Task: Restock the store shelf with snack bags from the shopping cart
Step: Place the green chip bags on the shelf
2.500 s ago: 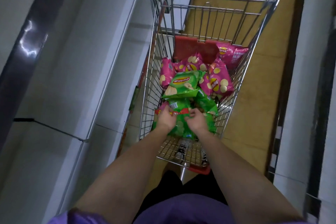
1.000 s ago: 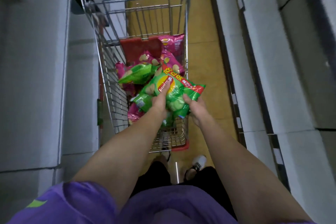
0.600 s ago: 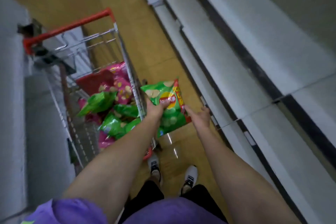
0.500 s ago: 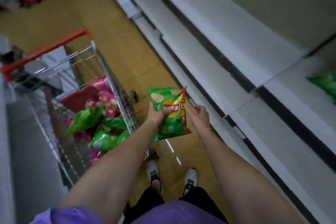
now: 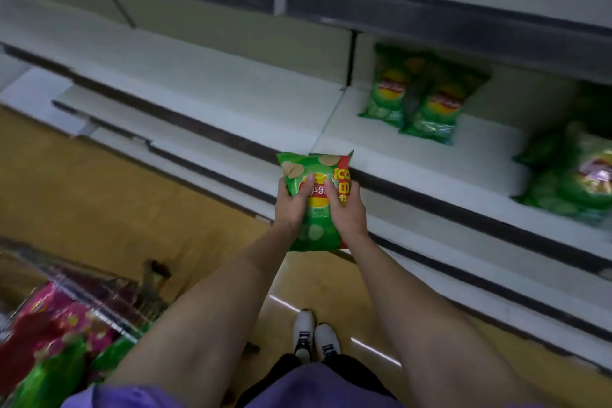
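both hands, left hand (image 5: 291,205) and right hand (image 5: 346,209), clamp a green snack bag (image 5: 314,199) upright before the white shelf (image 5: 414,156); its red side strip reads "ico", the logo partly covered. two green bags (image 5: 417,96) stand far right on the shelf. near left, the cart (image 5: 99,295) holds pink and green bags.

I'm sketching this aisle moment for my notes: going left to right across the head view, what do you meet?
Wire shopping cart with pink and green snack bags → green chip bag held by left hand and right hand → two green bags standing on the shelf → blurred green bags at far right.
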`<state>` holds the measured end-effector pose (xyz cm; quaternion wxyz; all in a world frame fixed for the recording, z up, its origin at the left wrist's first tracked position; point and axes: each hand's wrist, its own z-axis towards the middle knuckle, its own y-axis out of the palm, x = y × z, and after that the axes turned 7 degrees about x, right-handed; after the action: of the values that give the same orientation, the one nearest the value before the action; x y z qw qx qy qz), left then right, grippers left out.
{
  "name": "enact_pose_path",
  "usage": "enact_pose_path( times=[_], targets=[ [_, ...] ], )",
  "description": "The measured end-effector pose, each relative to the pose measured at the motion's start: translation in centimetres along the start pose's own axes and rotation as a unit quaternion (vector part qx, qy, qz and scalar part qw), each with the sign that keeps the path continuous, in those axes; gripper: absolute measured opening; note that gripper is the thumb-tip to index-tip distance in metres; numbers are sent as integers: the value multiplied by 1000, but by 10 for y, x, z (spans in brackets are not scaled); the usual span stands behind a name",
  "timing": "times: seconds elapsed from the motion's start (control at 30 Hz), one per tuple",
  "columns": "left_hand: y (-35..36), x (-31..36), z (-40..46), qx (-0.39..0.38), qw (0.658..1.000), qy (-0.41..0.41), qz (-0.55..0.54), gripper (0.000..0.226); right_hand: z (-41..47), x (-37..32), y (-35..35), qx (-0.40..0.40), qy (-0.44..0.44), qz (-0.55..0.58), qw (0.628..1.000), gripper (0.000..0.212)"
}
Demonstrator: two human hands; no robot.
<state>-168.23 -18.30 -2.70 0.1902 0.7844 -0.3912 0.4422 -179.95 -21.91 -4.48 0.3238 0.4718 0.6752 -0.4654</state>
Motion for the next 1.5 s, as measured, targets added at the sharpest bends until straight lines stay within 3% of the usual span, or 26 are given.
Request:
enact_pose_path(
  times=[0.17, 0.27, 0.4, 0.47, 0.57, 0.77, 0.87, 1.0, 1.1, 1.2, 1.3, 1.5],
  targets=[
    [69, 22, -8, -45, 989, 97, 105, 47, 13, -10, -64, 148, -12, -19, 989, 53],
    [111, 30, -12, -75, 967, 169, 174, 59, 16, -13, -103, 216, -6, -10, 976, 52],
    [168, 42, -26, -119, 949, 220, 193, 60, 19, -4, -152, 232, 56, 119, 964, 60],
    [199, 46, -28, -141, 952, 206, 179, 65, 23, 4, -177, 220, 71, 158, 960, 52],
    [240, 53, -36, -186, 948, 182, 185, 80, 38, 9, -211, 222, 48, 130, 965, 38],
    [299, 43, -35, -204, 958, 134, 149, 87, 98, 15, -261, 268, -12, 135, 954, 41],
    [329, 39, -28, -201, 951, 183, 143, 80, 128, 26, -273, 300, -61, 125, 944, 33],
    [367, 48, -9, -168, 925, 292, 176, 66, 163, 25, -292, 338, -91, 98, 932, 39],
    [369, 28, 10, -106, 933, 281, 200, 48, 180, 33, -296, 319, -57, -17, 946, 53],
    [352, 3, 2, -131, 918, 263, 266, 38, 177, 46, -289, 277, -3, -131, 952, 62],
    [350, -6, -6, -168, 912, 243, 285, 51, 176, 48, -284, 254, 0, -126, 959, 66],
    [365, 1, -2, -168, 913, 238, 287, 69, 192, 38, -285, 195, -34, -76, 977, 74]
  ],
)
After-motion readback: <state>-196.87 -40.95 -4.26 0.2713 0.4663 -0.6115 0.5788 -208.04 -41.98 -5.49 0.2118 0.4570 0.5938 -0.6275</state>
